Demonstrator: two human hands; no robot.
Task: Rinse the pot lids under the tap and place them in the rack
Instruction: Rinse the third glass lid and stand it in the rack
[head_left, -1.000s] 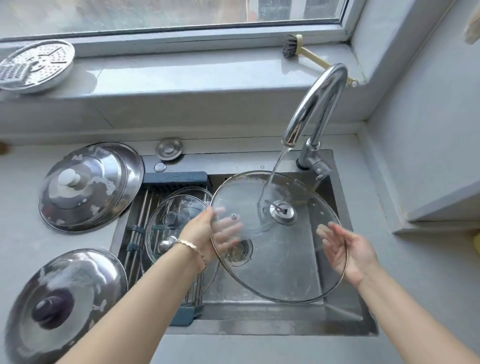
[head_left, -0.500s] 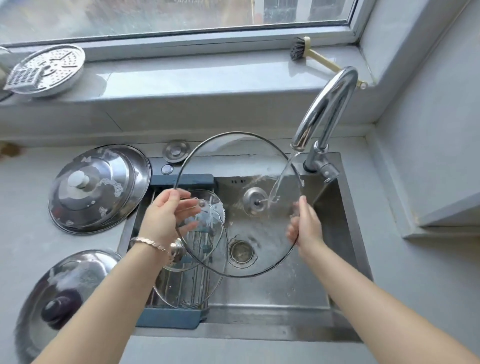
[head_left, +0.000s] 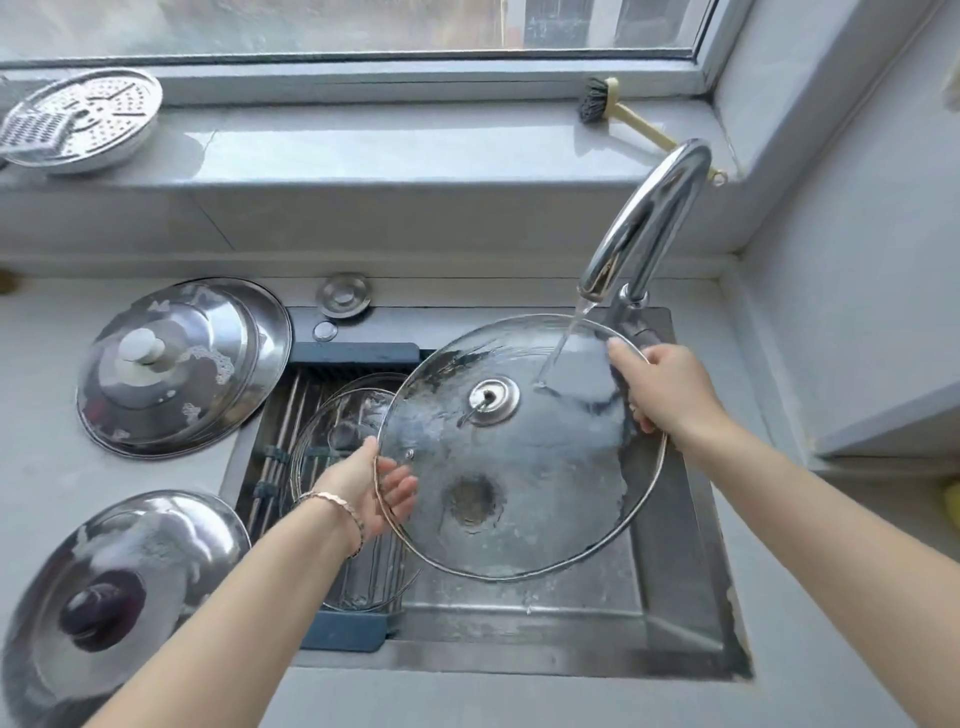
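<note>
Lid tipped flatter under tap, fingers of left hand and right hand gripping rim; rack nearer left.

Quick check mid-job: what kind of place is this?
Most likely a home kitchen, at the sink. A steel sink has a running tap, with a glass lid held under it. Steel pot lids lie on the counter, and a dish brush lies on the window sill.

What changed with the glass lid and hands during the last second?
The large glass lid swung up on edge, then tipped back down rightwards under the running tap. The right hand now grips its upper right rim; the left hand stays on the left rim. Both steel lids stayed put.
</note>
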